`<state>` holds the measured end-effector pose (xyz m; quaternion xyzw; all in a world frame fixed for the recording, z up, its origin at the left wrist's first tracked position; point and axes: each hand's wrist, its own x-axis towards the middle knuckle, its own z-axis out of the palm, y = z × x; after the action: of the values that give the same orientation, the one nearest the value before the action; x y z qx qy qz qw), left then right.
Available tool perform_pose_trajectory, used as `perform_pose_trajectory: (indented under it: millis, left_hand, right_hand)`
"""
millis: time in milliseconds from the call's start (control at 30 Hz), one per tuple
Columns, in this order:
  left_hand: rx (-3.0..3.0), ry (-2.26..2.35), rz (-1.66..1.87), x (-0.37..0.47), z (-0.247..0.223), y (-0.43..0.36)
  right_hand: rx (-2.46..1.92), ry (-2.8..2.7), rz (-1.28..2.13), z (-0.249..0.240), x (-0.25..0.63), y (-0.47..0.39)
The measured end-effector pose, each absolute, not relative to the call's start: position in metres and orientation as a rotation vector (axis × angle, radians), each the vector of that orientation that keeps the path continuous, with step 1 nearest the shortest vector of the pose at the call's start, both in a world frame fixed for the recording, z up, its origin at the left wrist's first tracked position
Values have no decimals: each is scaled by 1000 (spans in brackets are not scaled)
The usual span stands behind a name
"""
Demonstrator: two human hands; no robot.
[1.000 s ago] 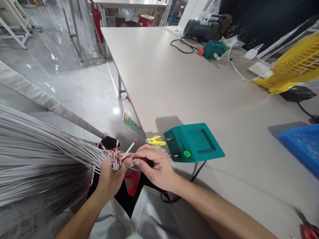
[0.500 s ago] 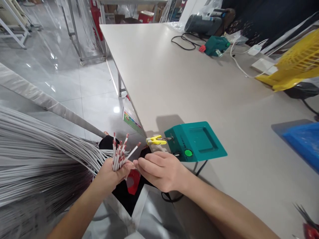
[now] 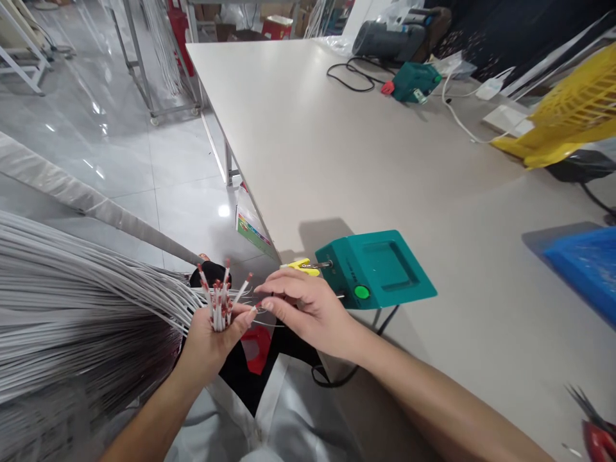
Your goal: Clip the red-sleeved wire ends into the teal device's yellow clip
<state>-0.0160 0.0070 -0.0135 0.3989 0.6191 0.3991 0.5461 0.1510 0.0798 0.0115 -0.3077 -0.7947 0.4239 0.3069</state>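
Upright in my left hand (image 3: pixel 212 340) is a bundle of white wires (image 3: pixel 220 311) with reddish, copper-coloured ends; the fingers are closed round it. One wire end (image 3: pixel 260 308) sticks out at my left thumb tip. My right hand (image 3: pixel 308 311) meets it there, thumb against the small tip, with other fingers stretched out above. The exact grip is partly hidden behind the thumb. Just beyond my right hand stands a green tester box (image 3: pixel 380 269) with a lit green button. A yellow clip (image 3: pixel 308 268) is attached to its metal terminal, partly covered by my fingers.
A large mass of white wires (image 3: pixel 86 295) hangs at my left beside a plastic-wrapped rail (image 3: pixel 96 202). On the table (image 3: pixel 308 147) are a yellow fan (image 3: pixel 572 109), a second green box (image 3: pixel 416 82), a blue tray (image 3: pixel 587 269) and a red-handled tool (image 3: pixel 599 439).
My right hand's outer fingers have lifted and straightened from a closed pinch, while its thumb stays at the wire tip. The bundle has shifted slightly left. The view has moved a little.
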Motion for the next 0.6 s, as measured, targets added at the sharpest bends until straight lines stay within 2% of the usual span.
perform_pose_trajectory:
  millis: [233, 467, 600]
  left_hand:
    - [1091, 1278, 886, -19, -9, 7]
    - [942, 1139, 1151, -21, -26, 1]
    - [801, 1147, 1206, -8, -33, -2]
  right_hand:
    - [-622, -2304, 1351, 12, 155, 83]
    - [-648, -1585, 1703, -4, 136, 65]
    - [-739, -1414, 1783, -12, 130, 60]
